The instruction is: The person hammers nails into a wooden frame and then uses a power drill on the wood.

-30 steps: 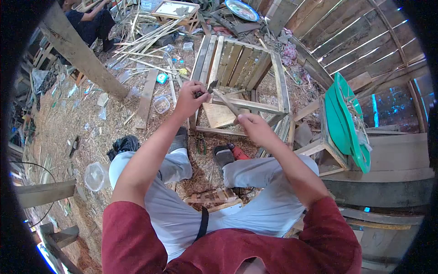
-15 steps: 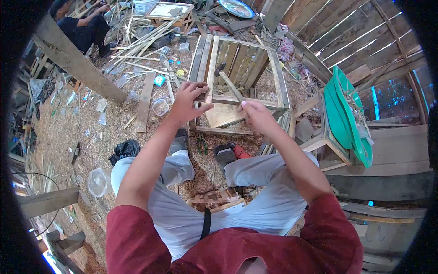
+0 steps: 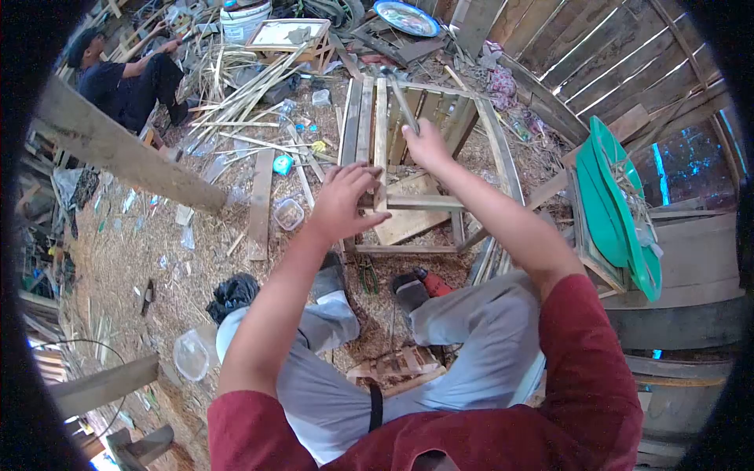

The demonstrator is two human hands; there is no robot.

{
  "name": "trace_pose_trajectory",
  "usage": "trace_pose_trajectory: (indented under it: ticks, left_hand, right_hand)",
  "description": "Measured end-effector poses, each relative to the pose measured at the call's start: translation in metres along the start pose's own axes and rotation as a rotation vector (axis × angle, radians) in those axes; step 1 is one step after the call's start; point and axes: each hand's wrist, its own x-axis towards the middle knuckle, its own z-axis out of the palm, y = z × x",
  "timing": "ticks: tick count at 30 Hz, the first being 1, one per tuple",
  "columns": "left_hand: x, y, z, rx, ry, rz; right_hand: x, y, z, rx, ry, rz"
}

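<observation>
A wooden frame (image 3: 424, 202) of slats and bars stands before my knees. My right hand (image 3: 426, 147) is closed round the handle of a hammer (image 3: 405, 106), over the inside of the frame. The hammer's head points away from me, near the far end of a pale upright slat (image 3: 382, 141). At the near end of that slat is my left hand (image 3: 343, 202), its fingers spread and its thumb apart, with fingertips at the slat's edge. A loose board (image 3: 408, 224) shows through the lower part of the frame.
Pliers (image 3: 367, 275) and a red tool (image 3: 434, 282) lie by my feet. Green plastic chairs (image 3: 609, 204) stand on the right. A wooden post (image 3: 129, 153) leans at left, with another person (image 3: 118, 82) sitting beyond it. Thin wood strips (image 3: 243, 86) litter the ground.
My right hand has lifted and moved away from me with the hammer, whose head is now at the slat's far end. My left hand keeps its place by the slat. The view has shifted slightly.
</observation>
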Motion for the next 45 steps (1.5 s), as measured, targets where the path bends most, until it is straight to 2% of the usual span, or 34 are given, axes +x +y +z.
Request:
trace_pose_trajectory:
  ticks: [4, 8, 11, 14, 20, 23, 31, 38, 45]
  left_hand:
    - [0.004, 0.001, 0.001, 0.019, 0.004, -0.015]
    - [0.006, -0.006, 0.004, -0.017, 0.033, 0.015]
    - [0.009, -0.006, -0.003, -0.018, 0.008, 0.006]
    - [0.008, -0.008, -0.001, -0.035, 0.006, -0.010]
    - [0.008, -0.011, -0.002, -0.025, -0.042, -0.007]
    - [0.007, -0.012, -0.002, -0.008, -0.064, -0.012]
    - [0.005, -0.013, -0.005, -0.027, -0.070, 0.006]
    - [0.008, -0.007, -0.011, -0.084, -0.063, -0.011]
    - [0.007, -0.005, -0.011, -0.122, -0.049, -0.030]
  right_hand:
    - [0.088, 0.002, 0.030, -0.046, 0.180, -0.143]
    - [0.170, 0.011, 0.055, -0.053, 0.142, -0.235]
    - [0.197, 0.012, 0.067, -0.135, 0.168, -0.259]
    - [0.222, 0.028, 0.081, -0.138, 0.091, -0.230]
    - [0.231, 0.038, 0.077, 0.024, 0.071, -0.247]
    - [0.235, 0.033, 0.071, 0.008, -0.009, -0.205]
    - [0.235, 0.043, 0.082, 0.093, 0.070, -0.262]
    - [0.219, 0.024, 0.067, 0.131, 0.037, -0.208]
    - [0.236, 0.045, 0.085, 0.128, 0.080, -0.241]
